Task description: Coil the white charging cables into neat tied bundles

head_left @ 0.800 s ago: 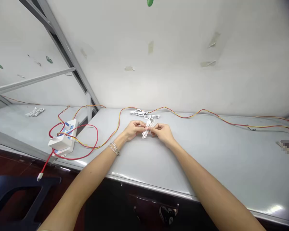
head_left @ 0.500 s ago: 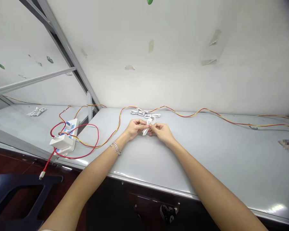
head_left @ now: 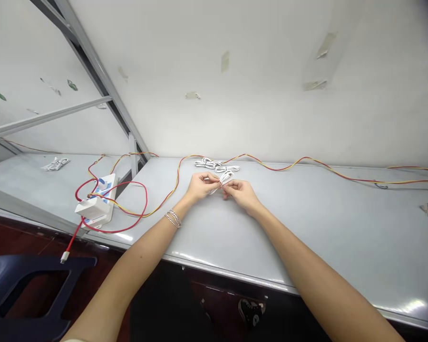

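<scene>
A white cable [head_left: 227, 177], coiled into a narrow bundle, is held above the grey table between my two hands. My left hand [head_left: 201, 186] pinches the bundle's middle from the left, its fingers closed. From the right, my right hand [head_left: 241, 194] has thumb and fingers pressed together at the same spot on the bundle. Whether a tie lies under the fingertips is too small to tell. Just behind, two more bundled white cables, one on the left [head_left: 207, 164] and one on the right [head_left: 227, 168], lie on the table.
A white power strip [head_left: 109, 190] with a plugged-in white adapter [head_left: 92, 209] and a looped red cable [head_left: 145, 199] sits at left. Red and yellow wires [head_left: 292, 165] run along the back wall. Another white cable bundle [head_left: 56, 164] lies far left. A blue stool [head_left: 28, 266] stands below.
The held cable bundle has turned a little, and its lower end is now more hidden behind my left fingers. Both hands stay pinched at its middle. The view has shifted slightly.
</scene>
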Available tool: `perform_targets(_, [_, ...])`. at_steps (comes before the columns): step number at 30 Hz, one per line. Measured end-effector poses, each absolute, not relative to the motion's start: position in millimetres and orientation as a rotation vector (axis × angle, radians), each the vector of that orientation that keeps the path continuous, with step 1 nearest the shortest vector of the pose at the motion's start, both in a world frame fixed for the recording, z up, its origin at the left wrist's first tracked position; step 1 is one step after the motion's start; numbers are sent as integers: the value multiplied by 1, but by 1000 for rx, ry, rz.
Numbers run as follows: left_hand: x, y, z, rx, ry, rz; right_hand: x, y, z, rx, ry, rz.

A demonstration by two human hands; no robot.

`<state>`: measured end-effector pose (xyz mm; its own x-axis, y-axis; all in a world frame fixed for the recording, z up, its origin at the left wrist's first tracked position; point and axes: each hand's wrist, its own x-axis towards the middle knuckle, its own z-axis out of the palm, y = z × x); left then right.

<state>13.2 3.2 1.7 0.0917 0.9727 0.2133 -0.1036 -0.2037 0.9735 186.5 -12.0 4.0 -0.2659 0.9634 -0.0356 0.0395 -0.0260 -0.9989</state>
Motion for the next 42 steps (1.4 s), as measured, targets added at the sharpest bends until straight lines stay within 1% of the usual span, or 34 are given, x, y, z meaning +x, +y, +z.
perform_targets(11, [15, 3, -5, 1625, 960, 1380, 185, -8, 4, -1170, -1384, 1445])
perform_targets(17, [15, 1, -4, 1754, 1022, 1399, 189, -3, 6, -1079, -1373, 1574])
perform_targets(24, [16, -2, -1, 1920, 1062, 1387, 186, -9, 5, -1086, -1363, 1501])
perform_targets(32, [14, -1, -4, 1885, 1008, 1322, 187, -6, -2, -1023, -1227, 1541])
perform_targets(42, [16, -2, 0, 1514, 928, 1235, 187, -5, -2, -1107, -1228, 1457])
